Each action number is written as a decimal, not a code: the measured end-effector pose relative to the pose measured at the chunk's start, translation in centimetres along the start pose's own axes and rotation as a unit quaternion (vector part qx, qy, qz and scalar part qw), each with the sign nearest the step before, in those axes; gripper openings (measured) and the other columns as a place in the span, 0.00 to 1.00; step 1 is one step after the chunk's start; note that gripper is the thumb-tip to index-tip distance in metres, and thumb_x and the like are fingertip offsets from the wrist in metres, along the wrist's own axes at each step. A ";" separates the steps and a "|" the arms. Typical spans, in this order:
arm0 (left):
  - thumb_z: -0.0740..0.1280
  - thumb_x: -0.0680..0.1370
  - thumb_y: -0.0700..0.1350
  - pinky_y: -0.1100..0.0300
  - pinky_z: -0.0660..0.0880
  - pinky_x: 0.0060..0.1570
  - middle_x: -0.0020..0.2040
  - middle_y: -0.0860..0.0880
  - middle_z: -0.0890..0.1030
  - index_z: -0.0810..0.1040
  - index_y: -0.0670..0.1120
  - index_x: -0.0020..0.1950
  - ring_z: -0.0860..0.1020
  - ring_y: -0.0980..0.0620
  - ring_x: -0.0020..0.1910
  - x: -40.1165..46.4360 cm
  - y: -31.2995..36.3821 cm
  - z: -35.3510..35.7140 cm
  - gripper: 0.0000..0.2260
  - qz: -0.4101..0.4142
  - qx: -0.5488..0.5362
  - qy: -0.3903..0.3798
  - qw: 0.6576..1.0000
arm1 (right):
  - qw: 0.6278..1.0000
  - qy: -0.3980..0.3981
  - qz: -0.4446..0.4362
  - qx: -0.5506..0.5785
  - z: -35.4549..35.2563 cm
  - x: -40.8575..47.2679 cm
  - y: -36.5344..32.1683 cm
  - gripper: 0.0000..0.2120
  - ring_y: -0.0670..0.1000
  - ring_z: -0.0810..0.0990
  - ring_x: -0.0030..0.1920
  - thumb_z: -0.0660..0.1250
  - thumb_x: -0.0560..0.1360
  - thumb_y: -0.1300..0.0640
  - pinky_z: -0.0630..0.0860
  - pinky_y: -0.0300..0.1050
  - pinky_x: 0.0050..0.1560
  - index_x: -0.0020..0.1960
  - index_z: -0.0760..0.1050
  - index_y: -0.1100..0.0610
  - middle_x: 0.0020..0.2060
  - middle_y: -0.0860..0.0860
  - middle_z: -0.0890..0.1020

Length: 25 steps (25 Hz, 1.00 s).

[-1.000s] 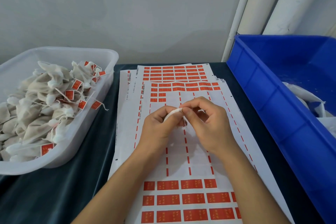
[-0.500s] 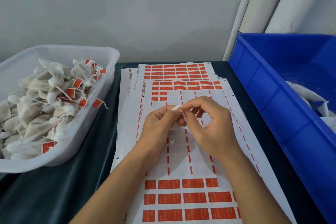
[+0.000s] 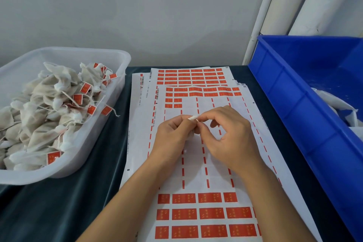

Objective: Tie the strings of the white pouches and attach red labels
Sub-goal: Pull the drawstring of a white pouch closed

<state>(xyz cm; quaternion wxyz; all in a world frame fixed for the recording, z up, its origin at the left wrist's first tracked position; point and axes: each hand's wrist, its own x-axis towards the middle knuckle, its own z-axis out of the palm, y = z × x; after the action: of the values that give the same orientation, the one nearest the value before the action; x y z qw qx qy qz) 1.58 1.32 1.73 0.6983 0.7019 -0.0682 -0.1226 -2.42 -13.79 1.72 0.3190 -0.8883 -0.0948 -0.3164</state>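
Over the sheets of red labels (image 3: 204, 214), my left hand (image 3: 172, 135) grips a small white pouch, of which only the gathered top (image 3: 192, 118) sticks out above the fingers. My right hand (image 3: 227, 135) pinches the pouch's string right beside that top, thumb and forefinger together, the other fingers curled. The two hands touch each other. The rest of the pouch is hidden inside my left hand.
A clear plastic tub (image 3: 82, 155) at the left holds several tied pouches with red labels (image 3: 77, 98). A blue bin (image 3: 294, 108) with white pouches (image 3: 334, 104) stands at the right. Dark cloth (image 3: 82, 202) covers the table. White rolls (image 3: 294, 6) lean against the wall.
The white tip between my hands has grown shorter and now points right. My right fingers have closed in on it. Both hands stay in the same place over the sheets.
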 end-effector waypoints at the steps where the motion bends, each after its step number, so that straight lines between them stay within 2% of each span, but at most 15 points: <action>1: 0.65 0.84 0.49 0.55 0.78 0.51 0.44 0.46 0.85 0.88 0.48 0.46 0.80 0.46 0.48 0.0 0.0 0.0 0.14 -0.006 0.004 0.000 1.000 | 1.000 0.004 -0.002 -0.009 0.1 0.0 0.1 0.09 0.44 0.79 0.46 0.72 0.76 0.52 0.80 0.39 0.49 0.54 0.84 0.53 0.49 0.46 0.85; 4: 0.65 0.84 0.48 0.48 0.78 0.56 0.43 0.45 0.83 0.88 0.47 0.45 0.79 0.41 0.49 0.0 0.0 -0.1 0.14 -0.018 -0.002 -0.006 1.000 | 0.999 0.026 -0.019 -0.041 0.3 0.0 0.2 0.06 0.45 0.80 0.45 0.74 0.76 0.54 0.81 0.41 0.47 0.52 0.84 0.54 0.46 0.48 0.85; 8: 0.66 0.83 0.48 0.54 0.75 0.48 0.36 0.49 0.78 0.87 0.48 0.41 0.75 0.51 0.41 0.0 0.0 -0.1 0.14 -0.009 -0.003 -0.003 1.000 | 0.997 0.033 -0.028 -0.066 1.0 -0.1 0.4 0.05 0.44 0.78 0.44 0.74 0.76 0.55 0.76 0.35 0.45 0.50 0.81 0.54 0.44 0.47 0.84; 13: 0.68 0.82 0.49 0.65 0.76 0.39 0.35 0.55 0.82 0.87 0.52 0.39 0.78 0.59 0.37 0.1 0.1 0.0 0.14 0.019 0.036 0.004 0.999 | 0.999 -0.004 0.007 -0.053 1.4 -0.1 0.5 0.05 0.44 0.76 0.43 0.69 0.78 0.53 0.74 0.31 0.44 0.52 0.75 0.50 0.45 0.45 0.80; 16: 0.68 0.82 0.49 0.67 0.77 0.37 0.38 0.53 0.84 0.88 0.52 0.42 0.79 0.59 0.38 -0.1 0.2 0.0 0.12 0.036 0.042 -0.007 0.998 | 0.999 -0.019 0.031 -0.034 1.4 -0.1 0.4 0.06 0.44 0.77 0.43 0.68 0.79 0.53 0.73 0.28 0.41 0.52 0.71 0.46 0.45 0.41 0.77; 18: 0.68 0.81 0.50 0.67 0.77 0.38 0.38 0.51 0.85 0.88 0.51 0.41 0.79 0.58 0.38 -0.2 0.3 0.0 0.12 0.040 0.052 -0.010 0.998 | 0.997 -0.030 0.063 -0.013 1.3 -0.1 0.4 0.08 0.42 0.77 0.46 0.66 0.81 0.52 0.74 0.27 0.39 0.51 0.67 0.43 0.44 0.38 0.75; 20: 0.68 0.81 0.51 0.65 0.78 0.41 0.40 0.50 0.85 0.87 0.49 0.41 0.81 0.54 0.39 -0.3 0.4 0.0 0.13 0.040 0.051 -0.010 0.998 | 0.996 -0.032 0.081 0.013 1.4 -0.1 0.3 0.08 0.41 0.78 0.48 0.63 0.82 0.50 0.77 0.29 0.39 0.51 0.65 0.41 0.42 0.37 0.75; 22: 0.67 0.82 0.51 0.59 0.80 0.48 0.42 0.48 0.85 0.86 0.47 0.43 0.83 0.48 0.45 -0.3 0.4 0.1 0.13 0.039 0.046 -0.018 0.998 | 0.995 -0.031 0.088 0.046 1.5 -0.1 0.0 0.06 0.42 0.80 0.46 0.61 0.83 0.50 0.79 0.33 0.41 0.52 0.65 0.41 0.42 0.38 0.77; 25: 0.66 0.83 0.51 0.54 0.80 0.50 0.43 0.47 0.86 0.82 0.46 0.48 0.84 0.46 0.45 -0.4 0.3 0.1 0.10 0.024 0.030 -0.018 0.999 | 0.991 -0.022 0.092 0.099 1.6 -0.1 -0.5 0.05 0.44 0.81 0.43 0.60 0.84 0.54 0.79 0.34 0.38 0.53 0.66 0.45 0.39 0.40 0.77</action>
<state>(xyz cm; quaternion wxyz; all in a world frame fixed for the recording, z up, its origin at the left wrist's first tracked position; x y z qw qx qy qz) 1.21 1.35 2.04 0.6783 0.7185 -0.1010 -0.1164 -1.88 -12.44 0.94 0.4308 -0.8643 -0.0502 -0.2546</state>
